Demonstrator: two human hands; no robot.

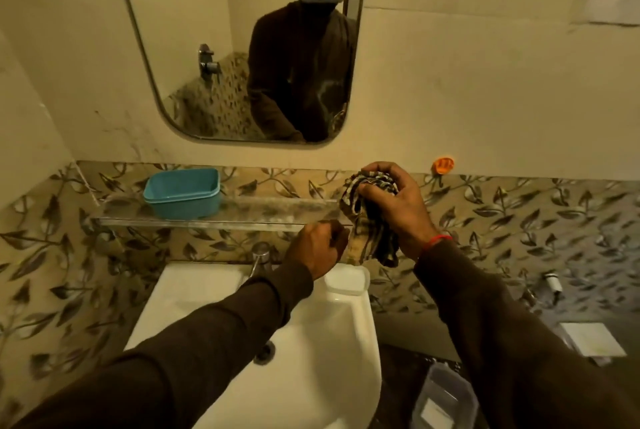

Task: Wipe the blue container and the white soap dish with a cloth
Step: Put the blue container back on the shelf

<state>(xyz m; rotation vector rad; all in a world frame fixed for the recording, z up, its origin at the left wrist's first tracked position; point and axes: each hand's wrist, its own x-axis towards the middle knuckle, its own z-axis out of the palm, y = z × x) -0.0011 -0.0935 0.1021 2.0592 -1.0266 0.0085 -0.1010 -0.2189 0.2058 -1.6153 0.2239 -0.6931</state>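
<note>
Landmark: the glass shelf (pixel 221 217), a clear ledge fixed to the leaf-patterned tile band below the mirror (pixel 242 47); its right end is hidden behind the cloth and the right hand.
Blue container: the blue container (pixel 183 192) stands upright on the left part of the glass shelf, open side up, with its inside wall partly visible.
White soap dish: the white soap dish (pixel 346 279) sits below the right end of the glass shelf, on the back right corner of the white basin (pixel 329 342); its left edge is covered by the left wrist.
Cloth: the striped cloth (pixel 372 217) is bunched at the right end of the glass shelf, with a loose tail hanging below shelf level; its pattern is hard to read in the dim yellow light.
Right hand: the right hand (pixel 398 200) has fingers and thumb curled around the top of the cloth wad, gripping it at the shelf's right end.
Left hand: the left hand (pixel 320 246) is just below the front edge of the glass shelf, beside the hanging cloth, fingers curled inward; whether they pinch the cloth edge cannot be told, since the fingertips are turned away.
Tap: the tap (pixel 260 257) stands under the glass shelf, partly hidden by the left hand.
Mirror view: the reflection shows a dark-sleeved torso, cut off at the mirror's rim.
</note>
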